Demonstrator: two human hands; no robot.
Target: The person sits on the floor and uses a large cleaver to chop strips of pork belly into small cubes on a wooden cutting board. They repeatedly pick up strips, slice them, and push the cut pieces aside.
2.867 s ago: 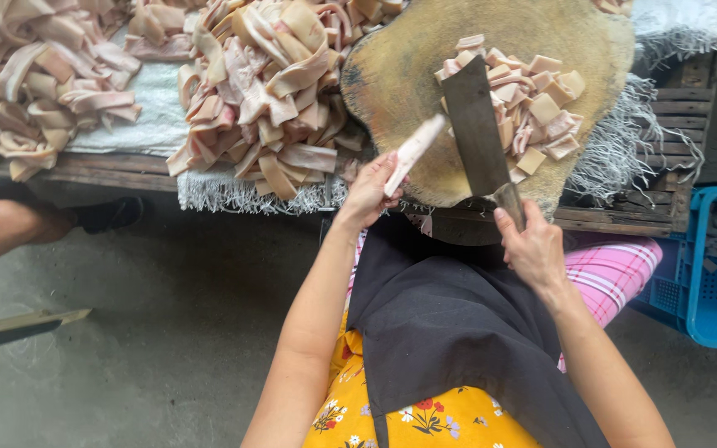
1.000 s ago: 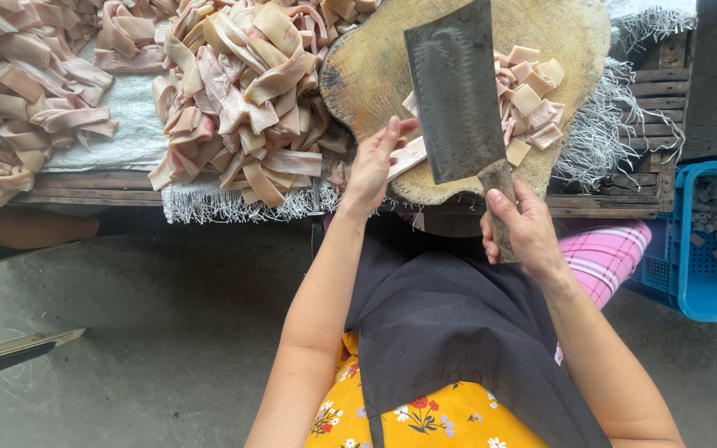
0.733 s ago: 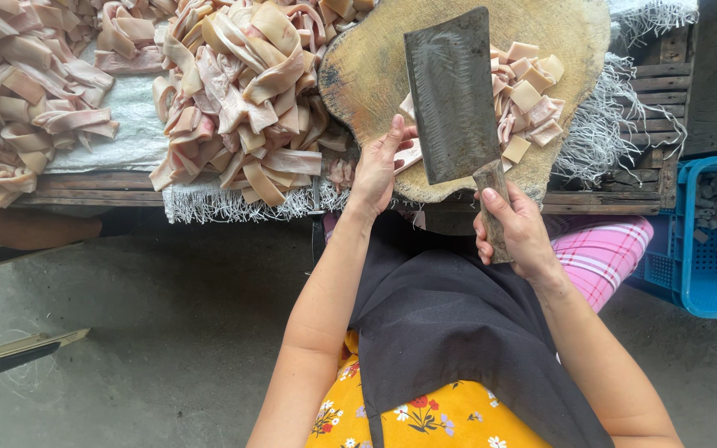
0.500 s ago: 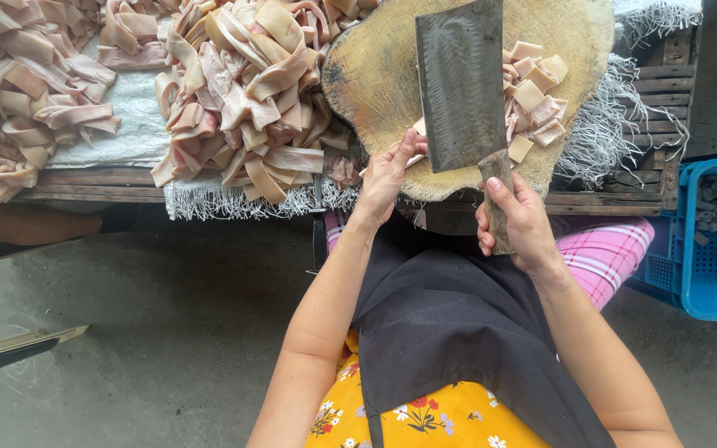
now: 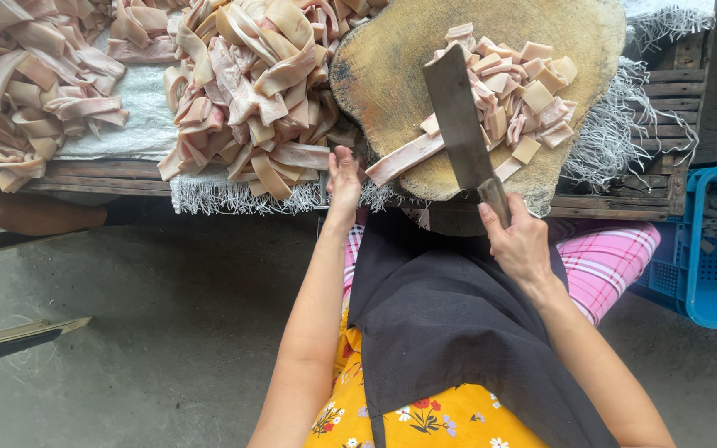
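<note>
While the right hand (image 5: 520, 245) grips the cleaver (image 5: 460, 118) blade-down on the strip (image 5: 404, 158) atop the chopping block (image 5: 392, 75), the left hand (image 5: 343, 176) hovers open, empty; chopping step, next cut wants the strip steadied.

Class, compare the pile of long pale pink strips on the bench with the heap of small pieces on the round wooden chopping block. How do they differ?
The long pale pink strips are curled, uncut lengths; the small square pieces are short and flat-sided. The strips lie on white woven sacking; the pieces sit on the round wooden chopping block, beside the cleaver in the right hand. Both share the same pale pink-and-cream colour.
</note>
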